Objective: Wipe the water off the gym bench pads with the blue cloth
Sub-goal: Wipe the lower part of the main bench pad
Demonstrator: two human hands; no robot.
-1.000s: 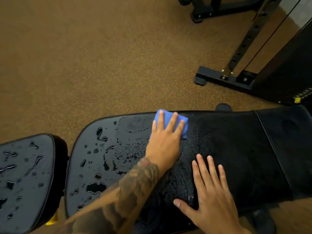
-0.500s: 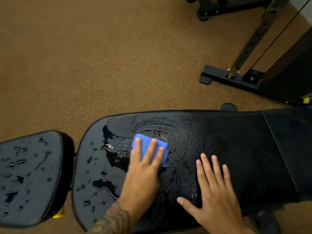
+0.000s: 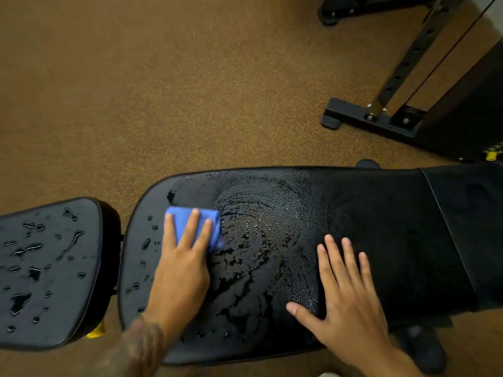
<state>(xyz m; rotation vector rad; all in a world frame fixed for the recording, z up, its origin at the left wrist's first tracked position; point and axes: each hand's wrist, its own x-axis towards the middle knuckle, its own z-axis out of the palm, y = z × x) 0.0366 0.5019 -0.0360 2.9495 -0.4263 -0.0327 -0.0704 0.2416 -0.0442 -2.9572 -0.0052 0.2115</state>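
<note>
A long black bench back pad (image 3: 367,213) runs across the lower frame, smeared with curved wet streaks in its middle and dotted with droplets at its left end. My left hand (image 3: 182,268) presses a folded blue cloth (image 3: 190,224) flat onto the pad's left part. Flat on the pad to the right lies my right hand (image 3: 345,292), fingers spread and holding nothing. A separate black seat pad (image 3: 49,268) at the far left carries several puddles of water.
Brown speckled gym floor (image 3: 163,91) surrounds the bench. A black rack base and upright (image 3: 381,118) stand at the upper right, with another machine foot (image 3: 329,14) at the top edge. A yellow bench part (image 3: 95,331) shows between the pads.
My left hand swept the cloth from the pad's far edge toward me and to the left, leaving curved wet streaks. My right hand stayed planted on the pad.
</note>
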